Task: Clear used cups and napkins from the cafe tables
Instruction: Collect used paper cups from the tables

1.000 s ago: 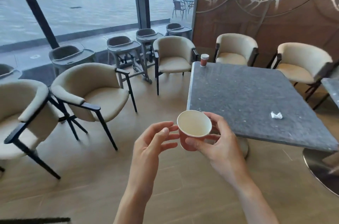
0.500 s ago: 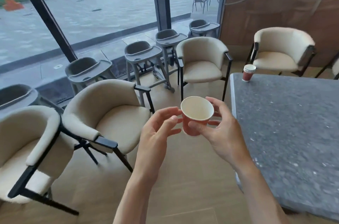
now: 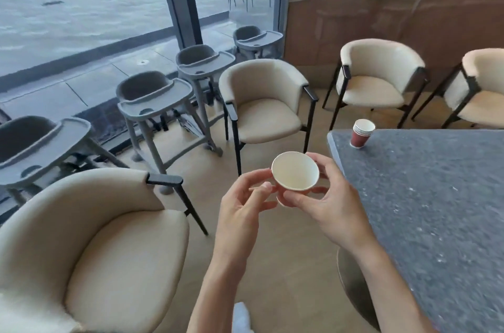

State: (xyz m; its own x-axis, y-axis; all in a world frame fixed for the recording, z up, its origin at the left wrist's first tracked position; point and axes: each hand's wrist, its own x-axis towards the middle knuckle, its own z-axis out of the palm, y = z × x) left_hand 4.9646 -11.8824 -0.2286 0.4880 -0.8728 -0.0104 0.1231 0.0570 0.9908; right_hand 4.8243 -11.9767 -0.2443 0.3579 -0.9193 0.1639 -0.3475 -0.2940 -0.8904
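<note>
The right hand [image 3: 324,204] grips an empty paper cup [image 3: 295,171] left of the surface [image 3: 425,196], likely for nesting onto the cup stack [image 3: 361,133] at its corner. The left hand [image 3: 242,210] hovers beside the cup, fingers [image 3: 261,187] loosely curled, holding nothing

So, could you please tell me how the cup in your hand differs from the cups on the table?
The held cup is single and tilted toward the camera in the right hand; the cup stack is several nested, upright at the table corner. Both are red paper cups, white inside.

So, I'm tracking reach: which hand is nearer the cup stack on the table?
Right. The right hand, holding a cup, is below-left of the cup stack; the left hand is farther left.
</note>
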